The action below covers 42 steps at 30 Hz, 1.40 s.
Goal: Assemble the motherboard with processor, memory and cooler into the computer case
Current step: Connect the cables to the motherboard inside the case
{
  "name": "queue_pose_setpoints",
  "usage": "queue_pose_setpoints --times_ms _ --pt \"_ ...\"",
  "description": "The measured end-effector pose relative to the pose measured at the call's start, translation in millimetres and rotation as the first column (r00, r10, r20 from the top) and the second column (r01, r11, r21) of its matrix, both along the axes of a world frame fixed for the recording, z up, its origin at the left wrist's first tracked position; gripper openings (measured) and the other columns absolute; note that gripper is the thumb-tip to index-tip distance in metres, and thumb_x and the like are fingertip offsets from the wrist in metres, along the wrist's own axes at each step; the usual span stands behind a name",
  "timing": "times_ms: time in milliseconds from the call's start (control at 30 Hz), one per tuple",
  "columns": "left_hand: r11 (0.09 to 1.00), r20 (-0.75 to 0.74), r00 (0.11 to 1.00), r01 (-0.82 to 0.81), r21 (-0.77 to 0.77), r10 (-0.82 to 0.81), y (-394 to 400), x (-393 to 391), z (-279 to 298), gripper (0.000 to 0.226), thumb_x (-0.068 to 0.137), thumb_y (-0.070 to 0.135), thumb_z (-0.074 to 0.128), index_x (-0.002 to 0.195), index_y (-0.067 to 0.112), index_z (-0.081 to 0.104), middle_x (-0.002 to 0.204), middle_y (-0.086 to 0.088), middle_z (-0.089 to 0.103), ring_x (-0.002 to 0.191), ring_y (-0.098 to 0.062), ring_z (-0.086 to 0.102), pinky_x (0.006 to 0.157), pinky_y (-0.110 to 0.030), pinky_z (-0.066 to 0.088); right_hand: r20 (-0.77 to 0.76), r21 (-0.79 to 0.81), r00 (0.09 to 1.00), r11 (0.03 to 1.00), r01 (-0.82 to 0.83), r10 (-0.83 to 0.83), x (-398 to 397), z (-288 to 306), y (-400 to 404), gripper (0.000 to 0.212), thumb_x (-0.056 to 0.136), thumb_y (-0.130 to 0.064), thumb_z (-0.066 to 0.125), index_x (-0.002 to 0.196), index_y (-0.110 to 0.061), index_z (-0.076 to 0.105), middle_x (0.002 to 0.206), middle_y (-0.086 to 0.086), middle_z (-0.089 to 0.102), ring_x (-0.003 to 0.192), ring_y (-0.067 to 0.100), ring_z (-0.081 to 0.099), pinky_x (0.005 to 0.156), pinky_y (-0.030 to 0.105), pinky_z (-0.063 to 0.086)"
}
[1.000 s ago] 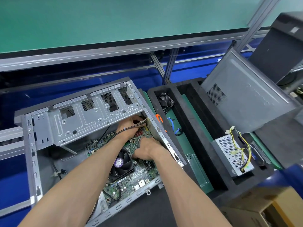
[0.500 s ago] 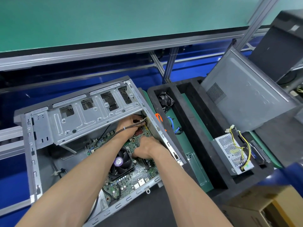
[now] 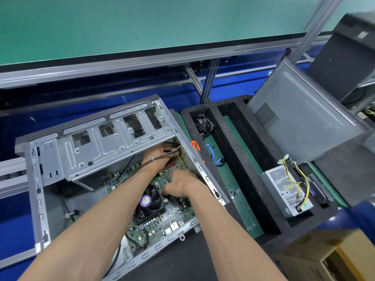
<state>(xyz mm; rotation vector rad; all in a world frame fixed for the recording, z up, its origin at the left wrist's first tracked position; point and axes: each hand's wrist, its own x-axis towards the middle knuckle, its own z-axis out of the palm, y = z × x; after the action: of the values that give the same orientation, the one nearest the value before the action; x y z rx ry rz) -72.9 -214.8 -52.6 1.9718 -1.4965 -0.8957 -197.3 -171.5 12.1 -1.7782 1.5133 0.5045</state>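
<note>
The open grey computer case [image 3: 46, 179] lies on its side with the green motherboard [image 3: 162, 222] inside it. A black cooler fan [image 3: 149, 201] with a purple label sits on the board. My left hand [image 3: 156, 157] reaches deep into the case's far right corner, and a dark cable bundle [image 3: 162, 156] runs over its back to the case wall; its fingertips are hidden. My right hand [image 3: 178, 184] sits just right of the cooler, fingers curled down onto the board. What those fingers hold is hidden.
A black foam tray [image 3: 239, 179] right of the case holds a small fan [image 3: 204, 124], orange and blue cables [image 3: 211, 153] and a perforated power supply [image 3: 288, 191] with yellow wires. A grey side panel [image 3: 304, 118] leans over it. A cardboard box [image 3: 349, 262] sits at bottom right.
Both hands stay in the same corner of the case. My view has shifted slightly, and the hands have barely moved.
</note>
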Motion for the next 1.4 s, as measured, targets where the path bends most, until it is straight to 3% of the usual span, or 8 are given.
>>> queue_pose_setpoints --times_ms 133,433,533,667,867,1067,1233,1400 --pt "1.0 0.013 1.0 0.016 -0.004 -0.016 -0.4 -0.9 -0.4 0.027 0.085 0.049 0.071 0.107 0.035 0.076 0.1 0.011 0.074 0.081 -0.008 0.061 0.053 -0.006 0.033 0.002 0.002 1.0 1.0 0.003 -0.003 0.2 0.7 0.9 0.061 0.09 -0.031 0.06 0.142 -0.006 0.04 0.144 0.021 0.045 0.125 0.039 0.051 0.097 0.041 0.048" --pt "1.0 0.03 0.999 0.02 0.007 -0.021 -0.3 -2.0 -1.6 0.028 0.086 0.046 0.072 0.107 0.028 0.076 0.108 0.004 0.074 0.078 -0.009 0.055 0.053 -0.008 0.032 -0.001 0.0 1.0 1.0 0.004 -0.004 0.8 1.0 1.6 0.063 0.09 -0.03 0.059 0.144 -0.005 0.038 0.146 0.022 0.042 0.127 0.04 0.048 0.1 0.042 0.046" --pt "0.999 0.052 0.998 0.015 0.043 -0.017 -1.3 -2.9 0.2 0.024 0.086 0.046 0.072 0.095 0.024 0.076 0.098 -0.001 0.074 0.08 -0.02 0.064 0.051 -0.014 0.033 -0.006 0.004 1.0 1.0 0.006 -0.006 0.8 0.9 1.7 0.064 0.089 -0.031 0.061 0.144 -0.006 0.038 0.148 0.022 0.04 0.129 0.04 0.047 0.1 0.043 0.046" --pt "0.997 0.054 0.998 0.017 0.073 -0.021 -1.5 -3.3 3.4 0.01 0.086 0.047 0.071 0.082 0.038 0.068 0.075 0.012 0.064 0.066 -0.012 0.06 0.047 -0.016 0.039 -0.006 0.001 1.0 1.0 0.003 -0.003 0.7 0.3 1.1 0.062 0.089 -0.03 0.061 0.142 -0.006 0.04 0.147 0.022 0.041 0.127 0.04 0.049 0.098 0.042 0.047" --pt "0.992 0.083 0.996 0.003 0.123 -0.014 -4.8 -5.4 3.2 0.027 0.086 0.048 0.069 0.067 0.032 0.06 0.061 0.01 0.061 0.055 -0.01 0.056 0.043 -0.017 0.037 -0.006 0.004 1.0 1.0 0.001 -0.001 1.3 -0.9 -0.3 0.064 0.09 -0.03 0.059 0.145 -0.005 0.037 0.148 0.023 0.04 0.129 0.04 0.047 0.101 0.043 0.046" --pt "0.987 0.1 0.994 0.038 0.158 -0.054 -6.6 -7.0 8.2 0.024 0.087 0.047 0.068 0.073 0.028 0.062 0.067 0.006 0.063 0.059 -0.016 0.059 0.046 -0.02 0.042 -0.001 0.027 1.0 1.0 0.01 -0.01 0.5 0.5 1.8 0.073 0.091 -0.03 0.06 0.151 -0.007 0.028 0.155 0.023 0.028 0.136 0.043 0.04 0.106 0.046 0.042" --pt "0.985 0.019 0.997 0.069 0.155 -0.073 4.9 -1.8 16.5 0.018 0.088 0.046 0.07 0.1 0.032 0.073 0.085 0.013 0.067 0.072 -0.006 0.06 0.049 -0.013 0.038 -0.001 0.038 1.0 0.999 0.016 -0.016 1.3 0.6 2.3 0.076 0.091 -0.03 0.06 0.153 -0.008 0.023 0.157 0.022 0.025 0.139 0.042 0.037 0.109 0.047 0.039" --pt "0.998 -0.069 0.998 0.009 0.065 -0.004 34.0 13.2 27.9 0.029 0.091 0.035 0.07 0.119 0.031 0.071 0.11 0.016 0.067 0.1 -0.009 0.062 0.079 -0.019 0.044 -0.012 0.031 1.0 1.0 0.003 -0.003 1.3 2.4 1.6 0.067 0.091 -0.029 0.058 0.149 -0.006 0.033 0.153 0.022 0.034 0.132 0.041 0.044 0.103 0.045 0.044"
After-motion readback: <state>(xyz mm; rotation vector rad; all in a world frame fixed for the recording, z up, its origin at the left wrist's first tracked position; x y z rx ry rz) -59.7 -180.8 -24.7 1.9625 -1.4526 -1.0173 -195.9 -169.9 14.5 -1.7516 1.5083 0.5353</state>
